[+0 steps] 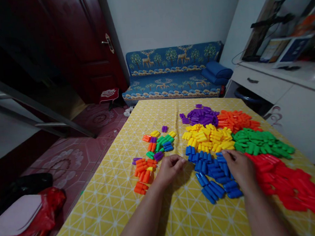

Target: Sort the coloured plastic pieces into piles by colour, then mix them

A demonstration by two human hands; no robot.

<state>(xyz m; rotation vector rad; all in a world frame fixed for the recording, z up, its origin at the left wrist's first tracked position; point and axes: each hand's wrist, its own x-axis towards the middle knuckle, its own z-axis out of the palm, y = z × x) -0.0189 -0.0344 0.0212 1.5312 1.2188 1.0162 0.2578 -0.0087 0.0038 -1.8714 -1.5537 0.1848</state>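
Head view: your right hand [241, 166] curls, grip partly hidden, at glossy blue plastic tubes [212, 170]. Your left hand [169, 169] curls too; whether either clamps anything, I cannot tell.

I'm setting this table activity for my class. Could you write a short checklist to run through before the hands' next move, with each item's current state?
1. Left hand free: cannot tell; its curled fingers could hide something small.
2. Right hand at the blue pile: ok; its fingers are at the upper part. Any grip: cannot tell.
3. Left-side group sorted by colour: not ok; orange, green, purple, yellow and blue pieces lie mixed.
4. Clear gap between purple pile and orange pile: not ok; their edges meet.
5. Yellow pile within view: ok.
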